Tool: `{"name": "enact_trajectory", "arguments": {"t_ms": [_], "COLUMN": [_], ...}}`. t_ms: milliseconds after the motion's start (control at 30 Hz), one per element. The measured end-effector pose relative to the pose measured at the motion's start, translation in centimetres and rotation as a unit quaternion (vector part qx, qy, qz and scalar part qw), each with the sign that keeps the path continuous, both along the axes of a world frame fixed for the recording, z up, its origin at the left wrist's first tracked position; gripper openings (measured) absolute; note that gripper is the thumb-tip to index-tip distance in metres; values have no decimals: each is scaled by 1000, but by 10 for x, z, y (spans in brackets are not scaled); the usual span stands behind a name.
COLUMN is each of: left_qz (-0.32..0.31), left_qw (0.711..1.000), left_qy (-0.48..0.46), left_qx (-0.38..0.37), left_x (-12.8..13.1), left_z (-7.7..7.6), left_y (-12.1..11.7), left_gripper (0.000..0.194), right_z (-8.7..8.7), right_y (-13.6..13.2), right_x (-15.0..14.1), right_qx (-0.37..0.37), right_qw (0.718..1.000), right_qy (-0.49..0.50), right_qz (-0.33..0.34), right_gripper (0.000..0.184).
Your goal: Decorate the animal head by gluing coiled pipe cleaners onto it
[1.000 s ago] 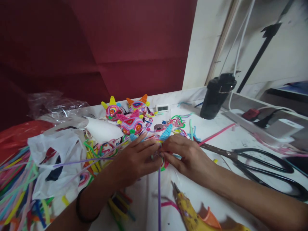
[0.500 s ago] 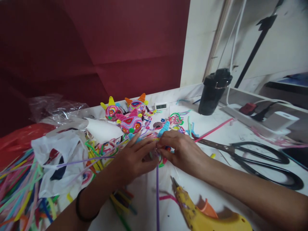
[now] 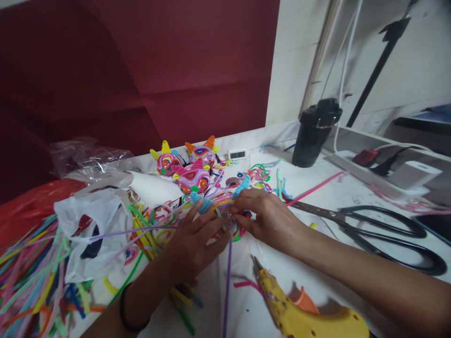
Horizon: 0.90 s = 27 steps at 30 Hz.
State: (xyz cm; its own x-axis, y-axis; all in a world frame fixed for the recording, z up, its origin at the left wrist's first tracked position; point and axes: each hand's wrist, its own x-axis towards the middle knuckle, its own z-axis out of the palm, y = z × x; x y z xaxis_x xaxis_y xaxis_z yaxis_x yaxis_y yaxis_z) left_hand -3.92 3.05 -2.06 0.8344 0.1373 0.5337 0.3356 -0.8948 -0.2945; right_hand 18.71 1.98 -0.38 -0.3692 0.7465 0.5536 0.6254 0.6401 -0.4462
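Observation:
A pipe-cleaner animal head with two blue horns [image 3: 241, 187] lies at the middle of the table, partly hidden by my hands. My left hand [image 3: 199, 239] is closed around its near left side, fingers bent over it. From the right, my right hand [image 3: 269, 217] pinches with thumb and forefinger, its tips meeting those of the left. A purple pipe cleaner [image 3: 228, 286] runs down towards me from the pinch, its upper end hidden between the fingers. Behind stand finished animal heads, among them a pink one [image 3: 195, 177] and one with orange horns [image 3: 202, 154].
A yellow glue gun [image 3: 299, 307] lies nearest me, with large black-handled scissors [image 3: 340, 218] to the right. Loose pipe cleaners [image 3: 31, 277] and a white plastic bag [image 3: 79, 249] crowd the left. Behind are a black cup [image 3: 314, 136], a small digital display [image 3: 237, 155] and a power strip [image 3: 373, 180].
The view has shifted slightly, so the things on the left sit further right. My left hand has dropped a little, baring the left blue horn; my right hand keeps its pinch.

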Motion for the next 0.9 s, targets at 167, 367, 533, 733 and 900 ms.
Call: {"name": "enact_trajectory", "arguments": {"t_ms": [167,367,533,733,900], "left_qz": [-1,20,33,54,56], "left_qw": [1000,995,993,990,988], "left_qy": [-14,-44,-65,-121,-144], "left_qx": [17,90,90,47,21], "left_x": [2,9,14,21,23], "left_z": [-1,-6,-13,-14,-16], "left_y": [-2,-8,-15,-16,-12], "left_gripper": [24,17,21,19,17], "right_z": [0,-1,-1,-1,-1], "right_y": [1,0,0,1,0], "right_x": [0,1,1,2,3], "right_qx": [1,2,8,12,12], "right_qw": [1000,1000,1000,1000,1000], "right_qy": [0,1,-2,-7,-3], "right_qz": [2,6,6,6,7], "right_gripper": [13,10,10,10,11]}}
